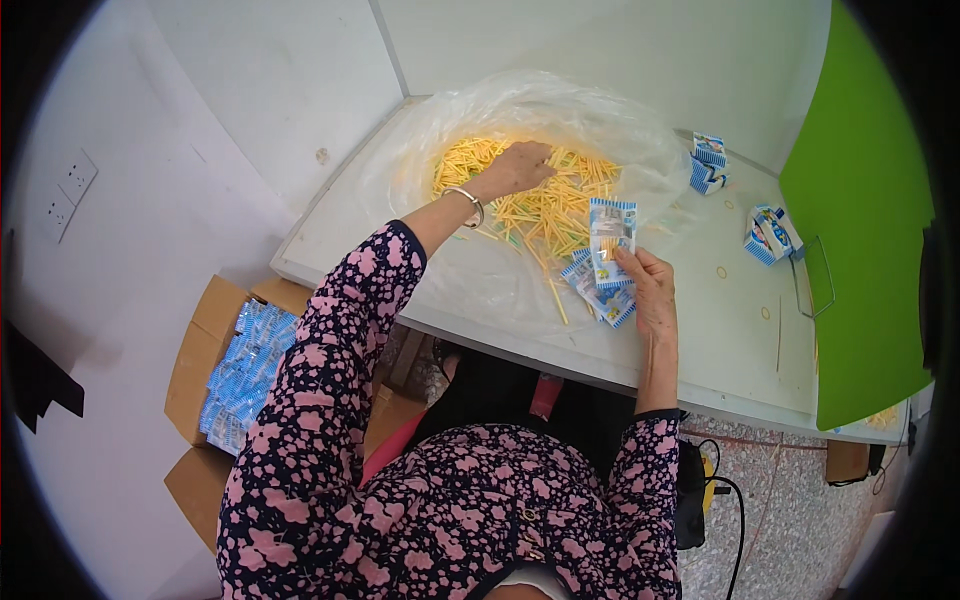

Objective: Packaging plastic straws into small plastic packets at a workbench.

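Observation:
Thin yellow sticks (pixel 555 215), a few of them greenish, lie in a loose heap on a spread clear plastic bag (pixel 540 95). My left hand (pixel 515 170) reaches over the heap, its fingers bent down close together among the sticks. Whatever they grip is hidden. Between thumb and fingers, my right hand (pixel 652 285) pinches a small blue-and-white packet (pixel 613 220) with a clear window, held upright at the heap's right side. Below it, more flat packets of the same kind (pixel 608 303) lie overlapping on the table.
The white table (pixel 720 355) has wall panels behind it and a green panel (pixel 860 200) at right. Small blue-and-white boxes (pixel 770 236) and a bent wire (pixel 826 275) are near that panel. An open cardboard box (pixel 200 330) of blue packets (pixel 250 365) stands lower left.

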The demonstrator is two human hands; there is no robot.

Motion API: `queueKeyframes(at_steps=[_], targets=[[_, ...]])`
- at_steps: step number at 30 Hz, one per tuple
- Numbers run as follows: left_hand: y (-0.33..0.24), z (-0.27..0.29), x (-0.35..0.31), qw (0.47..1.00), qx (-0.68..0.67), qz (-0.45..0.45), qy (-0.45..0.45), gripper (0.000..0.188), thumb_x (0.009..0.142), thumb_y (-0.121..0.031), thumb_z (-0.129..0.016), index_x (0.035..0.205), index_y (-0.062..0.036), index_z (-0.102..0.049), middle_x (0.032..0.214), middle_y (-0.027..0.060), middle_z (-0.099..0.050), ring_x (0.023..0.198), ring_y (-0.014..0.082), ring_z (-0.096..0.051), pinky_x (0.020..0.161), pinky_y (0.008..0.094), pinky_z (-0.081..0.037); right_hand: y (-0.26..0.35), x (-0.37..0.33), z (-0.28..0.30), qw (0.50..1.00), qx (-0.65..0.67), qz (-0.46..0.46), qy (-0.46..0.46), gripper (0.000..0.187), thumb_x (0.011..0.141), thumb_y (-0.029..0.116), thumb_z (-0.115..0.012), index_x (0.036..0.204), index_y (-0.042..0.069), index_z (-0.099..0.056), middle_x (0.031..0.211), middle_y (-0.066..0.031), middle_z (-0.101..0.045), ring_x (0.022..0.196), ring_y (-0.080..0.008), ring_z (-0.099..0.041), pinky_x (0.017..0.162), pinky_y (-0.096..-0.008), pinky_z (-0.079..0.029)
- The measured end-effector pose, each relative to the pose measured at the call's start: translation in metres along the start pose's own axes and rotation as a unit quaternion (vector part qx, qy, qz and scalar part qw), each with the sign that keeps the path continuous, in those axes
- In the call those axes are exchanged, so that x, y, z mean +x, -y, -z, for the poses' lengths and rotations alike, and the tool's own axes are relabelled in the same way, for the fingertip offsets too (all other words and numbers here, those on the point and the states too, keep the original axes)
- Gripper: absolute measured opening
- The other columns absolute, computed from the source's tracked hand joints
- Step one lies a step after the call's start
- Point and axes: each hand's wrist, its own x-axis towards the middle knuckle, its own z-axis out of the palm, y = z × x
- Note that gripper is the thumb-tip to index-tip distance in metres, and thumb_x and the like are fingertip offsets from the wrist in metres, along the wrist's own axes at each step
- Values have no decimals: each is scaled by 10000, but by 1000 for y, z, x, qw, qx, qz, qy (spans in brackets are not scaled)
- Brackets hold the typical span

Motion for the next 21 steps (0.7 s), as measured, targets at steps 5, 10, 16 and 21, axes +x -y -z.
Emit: queueKeyframes(at_steps=[5,10,16,21], targets=[[0,12,-10,981,-166,85,42,250,801,-254,-586,794,-13,-518,769,131,-605,801,240,-603,666,350,-446,-6,1,-1,1000,-29,6,0,165,830,158,-619,849,-1,-659,719,-3,-626,590,-31,-514,547,-175,-391],[-31,23,-15,895,-429,124,10,224,866,-231,-549,759,-39,-506,758,55,-632,724,128,-610,614,276,-426,-2,-2,-7,1000,-26,-3,0,188,832,153,-616,904,-15,-660,751,-11,-639,618,-33,-534,567,-171,-407],[-78,27,-22,885,-463,42,-9,198,906,-228,-496,869,-50,-573,875,47,-646,887,98,-559,841,271,-401,-13,2,2,997,-73,10,29,218,835,157,-616,953,-23,-653,778,-17,-645,654,-38,-548,595,-171,-419],[-87,16,-29,886,-463,-23,1,218,910,-248,-496,886,-48,-580,898,51,-642,911,107,-554,876,286,-393,-14,2,2,995,-81,31,46,248,834,169,-619,988,-23,-645,810,-24,-647,686,-49,-554,631,-178,-426]])
